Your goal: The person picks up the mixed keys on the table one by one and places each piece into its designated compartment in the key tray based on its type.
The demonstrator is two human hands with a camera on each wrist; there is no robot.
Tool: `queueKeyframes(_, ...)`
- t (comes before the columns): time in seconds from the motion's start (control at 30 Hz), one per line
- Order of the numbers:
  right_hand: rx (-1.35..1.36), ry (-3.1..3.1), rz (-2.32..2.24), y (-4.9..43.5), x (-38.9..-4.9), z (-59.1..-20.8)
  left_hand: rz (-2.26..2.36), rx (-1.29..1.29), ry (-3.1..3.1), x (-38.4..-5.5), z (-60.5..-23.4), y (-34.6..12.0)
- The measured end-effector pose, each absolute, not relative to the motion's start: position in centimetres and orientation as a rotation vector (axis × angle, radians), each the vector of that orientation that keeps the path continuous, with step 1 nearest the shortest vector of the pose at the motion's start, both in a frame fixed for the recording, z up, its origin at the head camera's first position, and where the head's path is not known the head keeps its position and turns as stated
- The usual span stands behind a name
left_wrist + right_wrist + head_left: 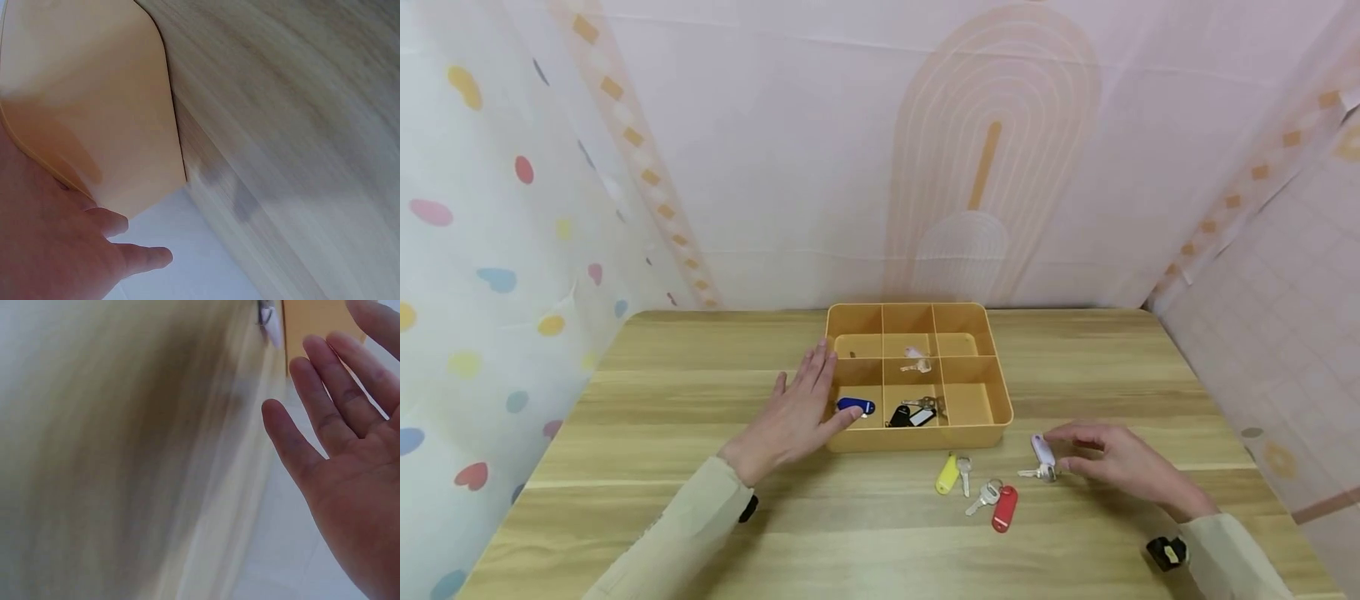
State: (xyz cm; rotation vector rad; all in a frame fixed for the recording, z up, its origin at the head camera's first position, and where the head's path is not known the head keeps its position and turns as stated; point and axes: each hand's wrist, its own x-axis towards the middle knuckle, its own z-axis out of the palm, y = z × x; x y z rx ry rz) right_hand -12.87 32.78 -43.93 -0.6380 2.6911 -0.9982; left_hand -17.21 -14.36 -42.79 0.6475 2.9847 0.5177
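Note:
My left hand (793,421) rests on the left rim of an orange six-compartment tray (917,439), fingers straight and thumb over the front-left compartment. A key with a blue tag (856,406) lies there, beside the thumb. My right hand (1120,458) is spread just right of a key with a pale purple tag (1042,450) on the table; in the right wrist view that tag (270,328) shows beyond the extended fingers (337,394). A yellow-tagged key (947,473) and a red-tagged key (1004,508) lie in front of the tray.
Black-tagged keys (922,415) lie in the tray's front-middle compartment, and another key with a pale tag (917,364) is in the middle column behind. The wooden table (685,400) ends at a patterned cloth backdrop (790,167).

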Motion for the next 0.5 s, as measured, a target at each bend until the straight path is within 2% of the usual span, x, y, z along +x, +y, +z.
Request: queueKeyframes(0.5,-0.901,2.678,-0.894,33.0,-12.7,-45.5,0.514,0.651,2.98,-17.2,-42.8,-14.4)
